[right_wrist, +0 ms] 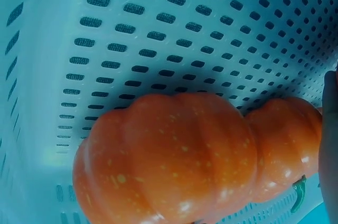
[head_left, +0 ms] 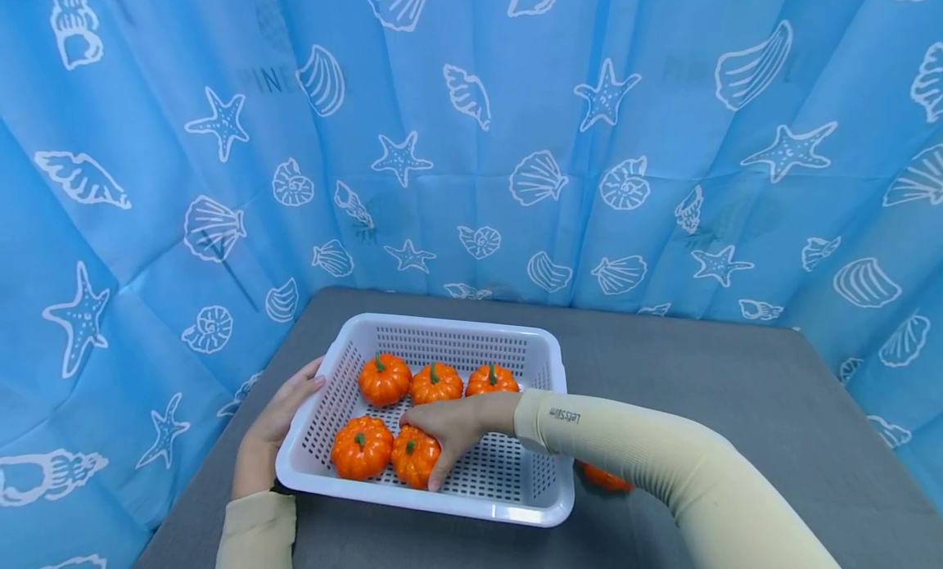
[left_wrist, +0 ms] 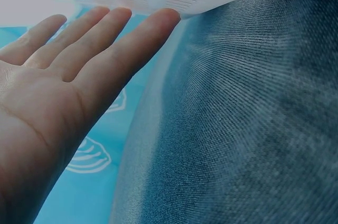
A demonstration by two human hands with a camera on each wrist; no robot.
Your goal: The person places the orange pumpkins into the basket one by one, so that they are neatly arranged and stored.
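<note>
A white perforated plastic basket (head_left: pixel 508 513) holds several small orange pumpkins with green stems. Inside it, my right hand (head_left: pixel 460 426) reaches down and grips a pumpkin (head_left: pixel 414 458) in the front row, fingers over its far side and thumb at its near right. Another pumpkin (head_left: pixel 362 447) sits just left of the gripped one. Behind them stand a back-left pumpkin (head_left: pixel 385 380), a middle one (head_left: pixel 435 383) and one (head_left: pixel 491 379) partly covered by my right wrist. My left hand (head_left: pixel 283 409) touches the basket's left side; the left wrist view shows its fingers (left_wrist: pixel 142 36) straight against the wall.
One more pumpkin (head_left: pixel 607 478) lies on the grey cloth-covered table (head_left: pixel 685 372), right of the basket and partly hidden under my right forearm. A blue curtain (head_left: pixel 471 143) with white shell prints hangs along the back and left table edges.
</note>
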